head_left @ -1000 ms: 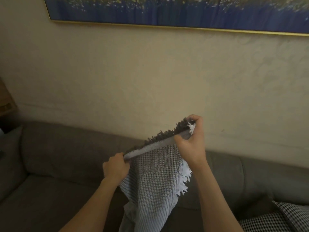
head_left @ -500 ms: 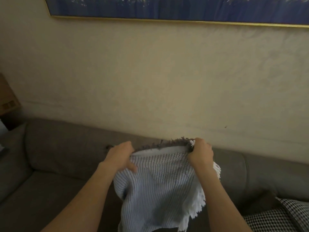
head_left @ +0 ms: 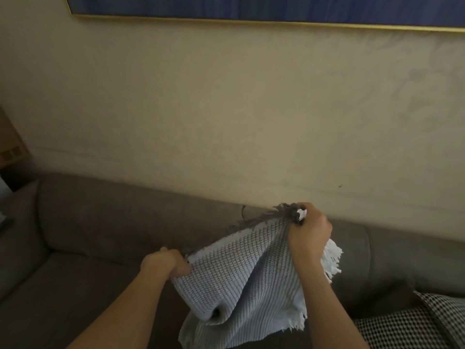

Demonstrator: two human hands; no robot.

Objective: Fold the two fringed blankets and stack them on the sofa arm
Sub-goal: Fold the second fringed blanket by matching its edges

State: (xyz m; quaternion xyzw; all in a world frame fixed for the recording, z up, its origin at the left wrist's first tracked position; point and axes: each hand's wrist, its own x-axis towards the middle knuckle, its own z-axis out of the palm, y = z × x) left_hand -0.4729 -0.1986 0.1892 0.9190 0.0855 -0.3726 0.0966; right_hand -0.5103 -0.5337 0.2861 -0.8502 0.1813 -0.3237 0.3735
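Two hands grip one fringed blanket (head_left: 241,280): left hand (head_left: 164,264) low, right hand (head_left: 308,230) higher; ribbed weave sags between them.

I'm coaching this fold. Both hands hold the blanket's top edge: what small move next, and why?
Probably lift the left hand level with the right hand and pull the edge taut. They grip the striped blanket by its fringed edge, but that edge slopes down to the left and the cloth sags in loose folds, so folding now would likely go crooked.
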